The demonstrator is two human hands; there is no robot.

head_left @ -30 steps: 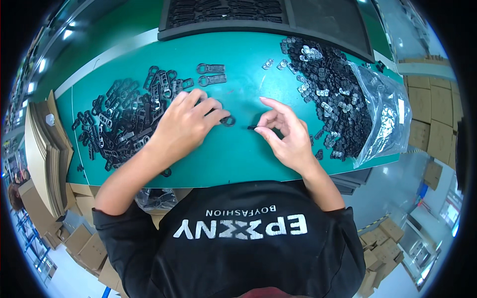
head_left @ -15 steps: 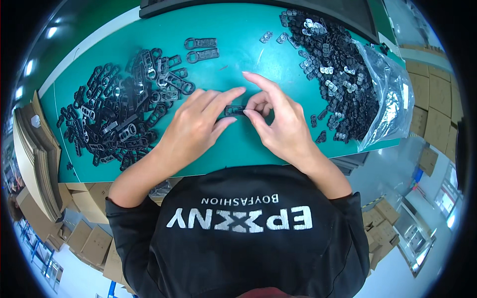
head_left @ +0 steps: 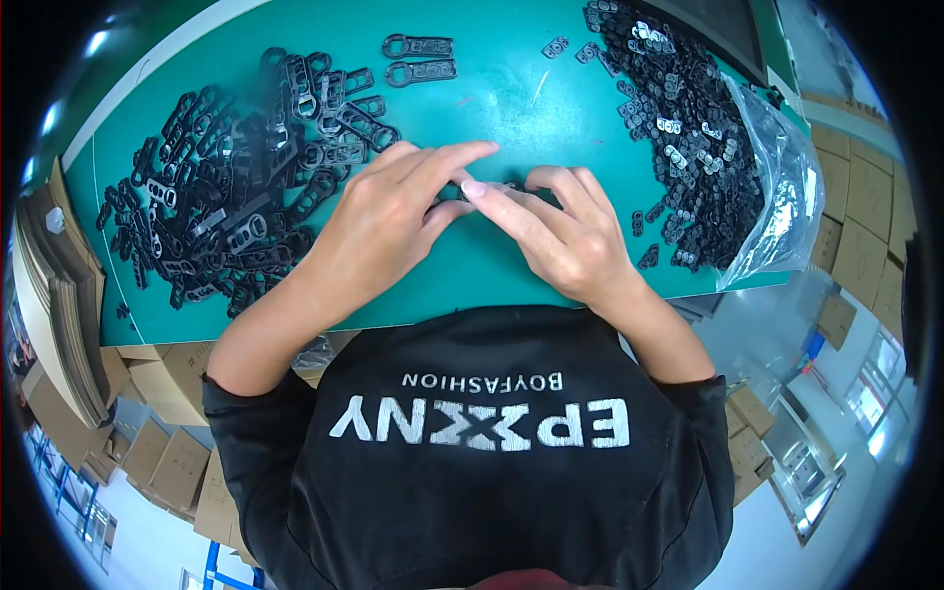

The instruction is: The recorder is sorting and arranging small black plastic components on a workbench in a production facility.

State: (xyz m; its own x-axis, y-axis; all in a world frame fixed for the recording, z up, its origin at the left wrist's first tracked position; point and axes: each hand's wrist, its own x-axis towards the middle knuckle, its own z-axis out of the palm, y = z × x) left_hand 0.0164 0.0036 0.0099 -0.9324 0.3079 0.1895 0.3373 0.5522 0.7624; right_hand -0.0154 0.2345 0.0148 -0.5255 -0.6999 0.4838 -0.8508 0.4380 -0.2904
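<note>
Over the middle of the green table, my left hand (head_left: 386, 208) and my right hand (head_left: 565, 236) meet at a small black plastic piece (head_left: 513, 186). Most of that piece is hidden behind my fingers. The left thumb and fingers close around its left end. My right thumb presses close to the left fingertips, while the other right fingers curl behind the piece. Left of my hands lies a heap of long black plastic parts with ring-shaped ends (head_left: 221, 216). Two similar parts (head_left: 421, 71) lie side by side beyond my hands.
A large pile of small black pieces (head_left: 688, 147) covers the right side of the table, beside a clear plastic bag (head_left: 782, 187). A dark panel (head_left: 703, 29) borders the far edge. Cardboard sheets (head_left: 61, 285) stand at the left; cartons (head_left: 855, 197) are stacked at the right.
My right hand has shifted its hold, its thumb reaching left to my left fingertips. The black piece, plainly visible before, is now mostly covered. The view has shifted slightly.
</note>
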